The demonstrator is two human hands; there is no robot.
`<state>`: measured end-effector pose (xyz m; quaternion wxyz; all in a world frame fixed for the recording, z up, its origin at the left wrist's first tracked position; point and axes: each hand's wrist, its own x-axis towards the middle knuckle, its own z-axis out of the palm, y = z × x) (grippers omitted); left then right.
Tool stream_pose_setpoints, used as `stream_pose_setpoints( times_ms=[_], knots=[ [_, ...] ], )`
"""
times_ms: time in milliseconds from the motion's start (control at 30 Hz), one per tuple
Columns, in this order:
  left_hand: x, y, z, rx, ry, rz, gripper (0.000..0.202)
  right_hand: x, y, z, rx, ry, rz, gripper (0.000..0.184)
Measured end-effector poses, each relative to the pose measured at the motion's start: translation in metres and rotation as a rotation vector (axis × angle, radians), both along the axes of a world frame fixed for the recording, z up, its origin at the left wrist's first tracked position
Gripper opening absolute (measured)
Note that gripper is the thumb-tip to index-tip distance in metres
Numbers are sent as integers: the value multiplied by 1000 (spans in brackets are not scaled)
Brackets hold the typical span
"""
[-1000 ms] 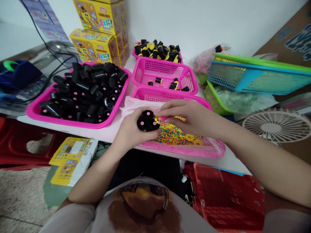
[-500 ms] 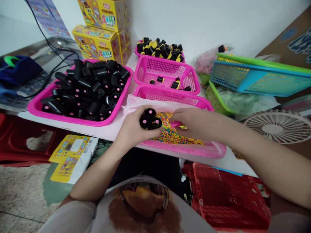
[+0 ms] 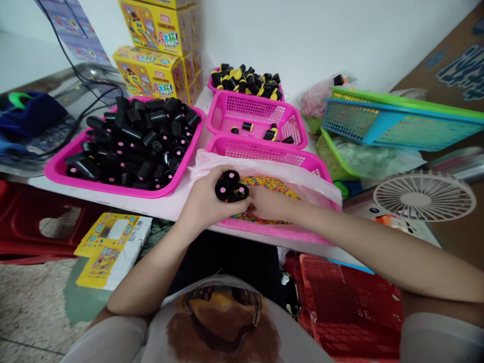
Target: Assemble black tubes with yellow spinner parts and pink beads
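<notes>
My left hand (image 3: 206, 196) is wrapped round three black plastic cups (image 3: 231, 186), held upright in a cluster with pink dots inside. A few coloured beads show in the right-hand cup. Close beside them, my right hand (image 3: 262, 202) reaches down over the small multicoloured beads (image 3: 278, 182), its fingers curled. What these fingers hold is hidden now. The beads lie on a whitish plastic sheet (image 3: 313, 184) lining a pink basket (image 3: 260, 146). A yellow piece (image 3: 292, 194) shows among the beads behind my right wrist.
To the left, a pink tray (image 3: 151, 192) is heaped with black cups. Behind are a pink basket (image 3: 227, 108) with several black-and-yellow pieces, a fuller basket (image 3: 245, 80) and yellow boxes (image 3: 151, 70). A fan (image 3: 423, 196) and stacked baskets (image 3: 401, 123) are at right.
My right hand has moved left through the bead basket, up to the cups in my left hand. The pink piece seen at its fingers is now out of sight. My left hand keeps its hold.
</notes>
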<state>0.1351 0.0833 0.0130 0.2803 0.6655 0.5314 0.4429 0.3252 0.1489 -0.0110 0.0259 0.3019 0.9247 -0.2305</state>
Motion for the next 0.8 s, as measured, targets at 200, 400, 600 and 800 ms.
stream_pose_setpoints(
  times_ms=[200,400,600,800],
  knots=[
    [0,-1,0,-8,9,-3,44,11,-1,6,-112,148,-57,21],
    [-1,-3,0,1,0,-22,43,35,-10,32,-208,359,-144,29],
    [-1,-5,2,-26,21,-117,46,35,-12,63,-36,533,-161,34],
    [-2,-4,0,-6,30,-134,62,20,-4,73,380,421,58,37]
  ],
)
